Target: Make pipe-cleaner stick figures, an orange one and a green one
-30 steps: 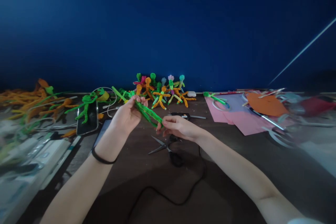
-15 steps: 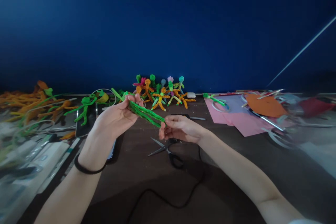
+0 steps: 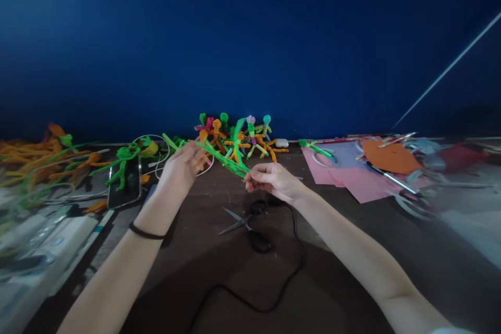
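Note:
Green fuzzy pipe-cleaner strands (image 3: 229,162) stretch between my two hands above the dark table. My left hand (image 3: 186,164) has its fingers closed around their left part, back of the hand toward me. At the right end, my right hand (image 3: 264,178) pinches the strands between thumb and fingers. One strand end sticks up from near the right fingertips. Below the hands, black scissors (image 3: 245,222) lie with their blades apart.
Small pipe-cleaner figures (image 3: 238,141) stand behind the hands. A green figure (image 3: 122,162) lies over a phone (image 3: 126,190) at left, near orange pieces (image 3: 35,156). Pink paper (image 3: 362,182) lies at right. A black cord (image 3: 270,307) curves across the front.
My left hand has turned from palm up to back of the hand toward me. One green strand end now rises above the right fingers. The view has shifted slightly.

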The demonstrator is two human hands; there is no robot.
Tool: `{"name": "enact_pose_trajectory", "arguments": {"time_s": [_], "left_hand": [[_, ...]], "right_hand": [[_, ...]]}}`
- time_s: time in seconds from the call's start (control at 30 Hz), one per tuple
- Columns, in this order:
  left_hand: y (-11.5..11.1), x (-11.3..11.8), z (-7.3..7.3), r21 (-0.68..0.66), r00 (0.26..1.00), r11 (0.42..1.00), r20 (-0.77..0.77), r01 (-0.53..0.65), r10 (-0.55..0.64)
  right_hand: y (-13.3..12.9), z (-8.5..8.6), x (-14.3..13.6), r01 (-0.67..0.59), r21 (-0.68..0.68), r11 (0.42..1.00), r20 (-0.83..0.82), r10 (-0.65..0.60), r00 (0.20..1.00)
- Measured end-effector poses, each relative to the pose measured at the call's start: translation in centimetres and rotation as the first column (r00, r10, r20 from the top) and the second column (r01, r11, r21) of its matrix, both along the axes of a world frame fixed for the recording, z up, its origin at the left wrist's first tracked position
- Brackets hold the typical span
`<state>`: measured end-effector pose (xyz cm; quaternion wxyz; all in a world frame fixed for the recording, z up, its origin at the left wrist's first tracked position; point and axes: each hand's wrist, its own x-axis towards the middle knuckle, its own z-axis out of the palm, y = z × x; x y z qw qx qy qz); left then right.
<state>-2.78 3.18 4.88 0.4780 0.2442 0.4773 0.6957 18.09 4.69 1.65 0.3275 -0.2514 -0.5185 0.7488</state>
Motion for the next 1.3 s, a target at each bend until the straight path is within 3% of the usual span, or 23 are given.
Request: {"name": "enact_pose_trajectory", "arguments": {"time_s": [0.07,0.13,0.23,0.3,0.37,0.43,0.53,0.67,0.8,0.93,1.03,1.1,1.2,1.3], "left_hand": [[-0.3,-0.4,0.1,0.284,0.927,0.948,-0.296,-0.144,0.229],[-0.9,-0.1,0.3,0.43,0.718,0.902,-0.642,0.046,0.269],[-2.0,1.5,0.4,0.257,0.315,0.869,-0.941,0.423,0.125],[-2.3,2.6,0.0,0.103,0.143,0.818,-0.989,0.566,0.026],[-2.4,3.2,-0.7,0.02,0.047,0.79,-0.999,0.613,-0.011],[-2.4,3.3,-1.2,-0.033,0.005,0.805,-0.999,0.593,-0.044],[-2.5,3.1,-1.5,-0.11,0.004,0.826,-0.991,0.553,-0.134],[-2.8,3.3,-1.1,-0.141,0.156,0.8,-0.947,0.583,-0.28],[-2.8,3.4,-0.9,-0.253,0.226,0.758,-0.856,0.602,-0.466],[-2.5,3.2,-1.0,-0.236,0.347,0.787,-0.799,0.571,-0.491],[-2.4,2.8,-0.8,-0.231,0.39,0.798,-0.776,0.556,-0.496],[-2.3,2.4,-0.7,-0.247,0.374,0.789,-0.775,0.563,-0.509],[-2.1,1.8,-0.8,-0.262,0.324,0.782,-0.801,0.566,-0.503],[-2.0,1.3,-1.1,-0.27,0.306,0.768,-0.802,0.581,-0.513]], "right_hand": [[0.1,-0.1,0.1,0.016,0.014,1.0,0.031,-0.016,0.999],[0.2,-0.2,-0.1,0.021,0.018,1.0,0.059,-0.022,0.998],[0.2,-0.3,-0.3,0.021,0.013,1.0,0.07,-0.021,0.997],[0.1,-0.2,-0.4,0.012,0.012,1.0,0.07,-0.012,0.997],[0.0,-0.1,-0.3,-0.003,0.014,1.0,0.082,0.002,0.997],[-0.1,0.1,-0.3,-0.013,0.002,1.0,0.093,0.013,0.996],[-0.2,0.2,-0.2,-0.02,-0.026,0.999,0.1,0.022,0.995],[-0.2,0.3,-0.2,-0.014,-0.011,1.0,0.121,0.015,0.993],[-0.3,0.5,-0.2,-0.012,0.02,1.0,0.157,0.009,0.988],[-0.8,0.8,-0.4,0.037,0.237,0.971,0.222,-0.092,0.971],[-1.3,0.9,-0.5,0.024,0.498,0.867,0.279,-0.186,0.942],[-1.4,0.9,-0.4,0.023,0.636,0.772,0.283,-0.26,0.923],[-1.3,0.9,-0.1,-0.011,0.787,0.617,0.28,-0.341,0.897],[-1.0,0.9,0.2,-0.124,0.89,0.44,0.311,-0.385,0.869]]}}
